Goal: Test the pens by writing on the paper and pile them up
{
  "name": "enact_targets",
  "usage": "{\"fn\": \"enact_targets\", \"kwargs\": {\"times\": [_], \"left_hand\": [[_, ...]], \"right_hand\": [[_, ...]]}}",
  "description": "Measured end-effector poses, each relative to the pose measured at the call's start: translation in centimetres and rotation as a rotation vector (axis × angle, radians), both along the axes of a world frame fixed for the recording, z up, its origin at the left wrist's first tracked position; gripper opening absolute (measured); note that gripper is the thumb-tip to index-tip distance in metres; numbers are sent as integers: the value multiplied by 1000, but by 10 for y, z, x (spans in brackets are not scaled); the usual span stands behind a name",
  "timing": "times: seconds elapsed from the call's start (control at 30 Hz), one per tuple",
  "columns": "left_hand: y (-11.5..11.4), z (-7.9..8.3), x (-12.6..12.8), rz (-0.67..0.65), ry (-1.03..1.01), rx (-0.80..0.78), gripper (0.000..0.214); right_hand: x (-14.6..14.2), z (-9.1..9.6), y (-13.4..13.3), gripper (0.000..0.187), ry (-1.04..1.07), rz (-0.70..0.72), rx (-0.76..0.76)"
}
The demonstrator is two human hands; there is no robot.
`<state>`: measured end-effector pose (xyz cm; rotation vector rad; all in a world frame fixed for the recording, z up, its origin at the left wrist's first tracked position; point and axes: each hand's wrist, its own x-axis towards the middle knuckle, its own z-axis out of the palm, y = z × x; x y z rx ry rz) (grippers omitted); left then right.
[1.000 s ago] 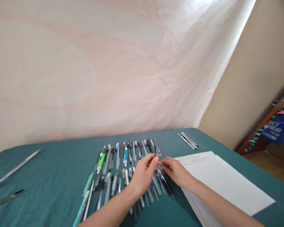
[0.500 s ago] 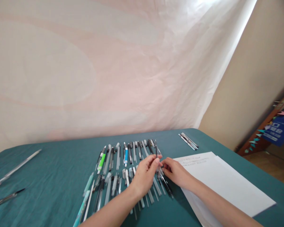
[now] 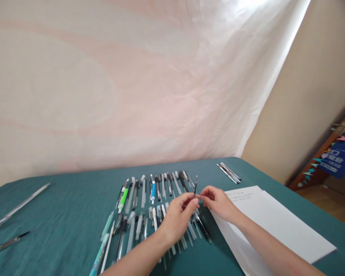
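My left hand [image 3: 180, 214] pinches a slim dark pen [image 3: 196, 185], its narrow point upward, above the right end of the pen rows. The lower part of that pen is hidden by the fingers. Close by on the right, my right hand [image 3: 220, 202] has its fingers drawn together, their tips about touching the left fingertips. What they hold, if anything, I cannot make out. Beneath the hands lie several pens, among them a black pen [image 3: 203, 227]. Farther left in the rows are a green-and-white pen [image 3: 123, 200] and a blue-and-white pen [image 3: 153, 189].
White paper sheets [image 3: 281, 226], the top one bearing handwriting, lie under and beside my right forearm. A few slim refills [image 3: 229, 173] rest at the back right of the green-covered table [image 3: 69, 214]. A long pale stick [image 3: 20, 207] and a dark pen [image 3: 9, 243] lie far left.
The pen in my left hand has shifted slightly right and down. My right hand has risen a little and moved right, uncovering less of the paper's writing.
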<state>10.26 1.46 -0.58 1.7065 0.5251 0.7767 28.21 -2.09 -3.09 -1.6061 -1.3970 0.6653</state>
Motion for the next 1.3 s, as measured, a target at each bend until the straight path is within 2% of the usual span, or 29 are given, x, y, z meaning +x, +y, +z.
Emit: {"fn": "enact_targets", "kwargs": {"times": [0.1, 0.2, 0.33, 0.6, 1.07, 1.3], "left_hand": [[-2, 1, 0, -25, 57, 29, 32], [-5, 1, 1, -52, 95, 60, 30], [-7, 2, 0, -45, 143, 137, 27], [-11, 5, 0, -41, 170, 244, 25], [-12, 7, 1, -35, 174, 265, 25], [-12, 7, 1, -17, 163, 268, 23]], "right_hand": [[5, 32, -8, 21, 124, -43, 118], [8, 63, -20, 23, 146, -114, 240], [4, 82, -31, 21, 134, -126, 290], [-5, 82, -34, 21, 60, -106, 235], [-5, 78, -35, 22, -3, -53, 186], [-7, 77, -35, 26, 39, 9, 147]]}}
